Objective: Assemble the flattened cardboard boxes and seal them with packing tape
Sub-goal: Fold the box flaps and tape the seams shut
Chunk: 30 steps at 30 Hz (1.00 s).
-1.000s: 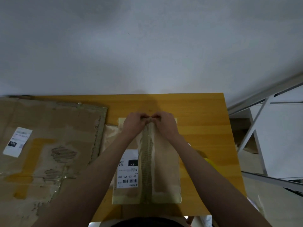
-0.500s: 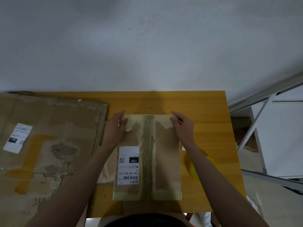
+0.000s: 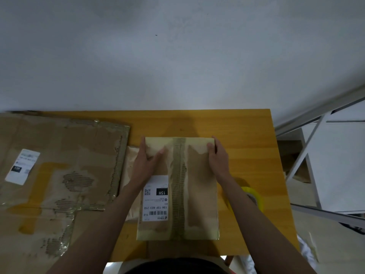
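A small cardboard box point(image 3: 199, 186) stands on the wooden table point(image 3: 246, 135) in front of me. An old tape strip runs down its middle and a white shipping label sits on its left half. My left hand point(image 3: 145, 163) lies against the far left corner, fingers straight along the side and thumb on the top face. At the far right corner my right hand point(image 3: 217, 157) mirrors it, thumb on top. A yellow tape roll point(image 3: 255, 196) lies to the right of the box, partly hidden by my right forearm.
A large flattened cardboard sheet point(image 3: 59, 165) with torn patches and a white label covers the table's left side. A brown flap point(image 3: 131, 155) shows between it and the box. A white metal frame point(image 3: 306, 155) stands beyond the table's right edge.
My hands met at the middle of the box's far edge, then slid apart to its far corners. Now the thumbs rest on the top face.
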Available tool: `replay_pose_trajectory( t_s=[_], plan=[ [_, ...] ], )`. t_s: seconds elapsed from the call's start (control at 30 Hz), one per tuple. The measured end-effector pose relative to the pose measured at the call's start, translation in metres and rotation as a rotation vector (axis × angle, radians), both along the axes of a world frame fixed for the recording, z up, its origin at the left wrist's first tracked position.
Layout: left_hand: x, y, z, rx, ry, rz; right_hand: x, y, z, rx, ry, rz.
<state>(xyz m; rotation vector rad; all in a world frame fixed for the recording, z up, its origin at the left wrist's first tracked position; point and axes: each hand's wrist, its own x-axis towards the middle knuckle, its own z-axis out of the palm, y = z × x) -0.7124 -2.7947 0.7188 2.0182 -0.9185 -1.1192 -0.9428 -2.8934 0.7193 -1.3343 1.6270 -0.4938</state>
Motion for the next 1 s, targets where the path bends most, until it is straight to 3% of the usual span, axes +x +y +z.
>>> replay_pose_trajectory(
  t_s=[0.3, 0.4, 0.53, 0.6, 0.8, 0.9, 1.0],
  plan=[
    [0.008, -0.032, 0.014, 0.141, -0.099, -0.038, 0.001, -0.008, 0.002, -0.039, 0.014, -0.016],
    [0.002, -0.038, 0.023, 0.273, -0.336, -0.159, -0.003, -0.007, 0.005, -0.019, -0.02, -0.004],
    [-0.027, -0.035, 0.04, 0.2, -0.628, -0.28, -0.015, 0.003, 0.011, 0.081, -0.168, -0.038],
    [-0.05, -0.027, 0.046, 0.17, -0.676, -0.329, -0.026, 0.015, 0.012, 0.092, -0.198, -0.065],
    [-0.057, 0.029, 0.042, 0.301, -0.645, -0.287, -0.062, 0.067, -0.003, 0.239, -0.207, -0.045],
    [-0.046, 0.048, 0.043, 0.359, -0.419, -0.072, -0.063, 0.08, -0.001, 0.317, -0.255, -0.009],
    [-0.04, 0.047, 0.045, 0.313, -0.226, -0.001, -0.055, 0.081, 0.008, 0.334, -0.285, 0.032]
  ],
)
